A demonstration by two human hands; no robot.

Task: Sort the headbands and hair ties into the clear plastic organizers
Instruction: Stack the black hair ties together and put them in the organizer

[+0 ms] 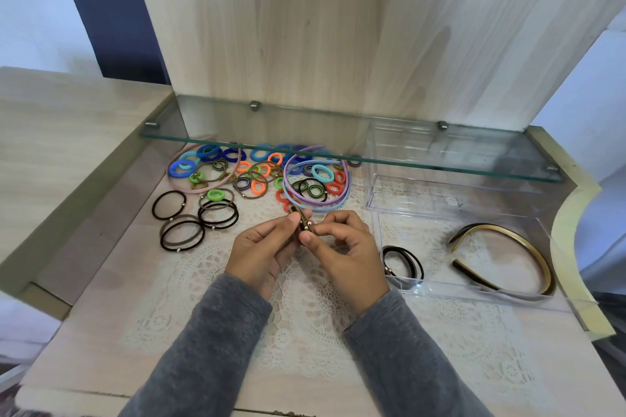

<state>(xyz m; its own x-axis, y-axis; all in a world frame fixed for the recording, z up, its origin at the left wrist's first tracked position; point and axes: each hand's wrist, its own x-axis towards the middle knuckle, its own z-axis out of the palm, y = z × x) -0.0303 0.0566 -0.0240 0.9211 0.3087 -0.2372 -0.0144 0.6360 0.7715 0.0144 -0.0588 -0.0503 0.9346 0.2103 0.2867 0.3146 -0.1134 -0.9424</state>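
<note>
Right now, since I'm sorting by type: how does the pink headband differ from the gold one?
The pink headband lies on the table around coloured hair ties; the gold headband sits inside the clear organizer. The pink one looks thin and plain, the gold one wider, shiny, dark-lined. Both are open, curved bands.

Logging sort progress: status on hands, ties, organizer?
Left grip and right grip pinch one brown hair tie. Clear organizer holds black ties, headbands. Coloured pile unsorted; path to organizer open.
</note>
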